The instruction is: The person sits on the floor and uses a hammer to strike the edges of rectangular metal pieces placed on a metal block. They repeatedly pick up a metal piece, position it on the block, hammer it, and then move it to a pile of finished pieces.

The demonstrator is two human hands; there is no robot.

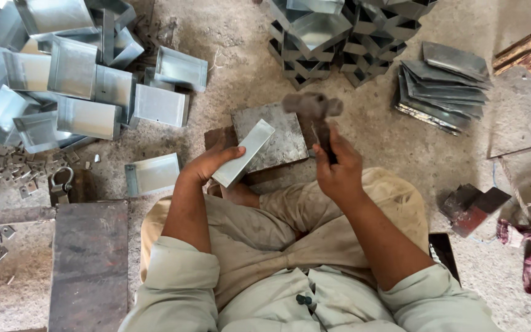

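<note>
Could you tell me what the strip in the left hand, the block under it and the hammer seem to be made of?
Strip: thin sheet metal, probably galvanized steel; pale, dull silver sheen, crisp edges. Block: looks like solid steel or iron; grey, scuffed, matte top. Hammer in the right hand: dark metal head, motion-blurred; handle material mostly hidden. The left hand steadies the strip.

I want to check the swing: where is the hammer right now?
In the head view, the hammer is raised in the right hand, right of centre, its head above the square steel block.
</note>
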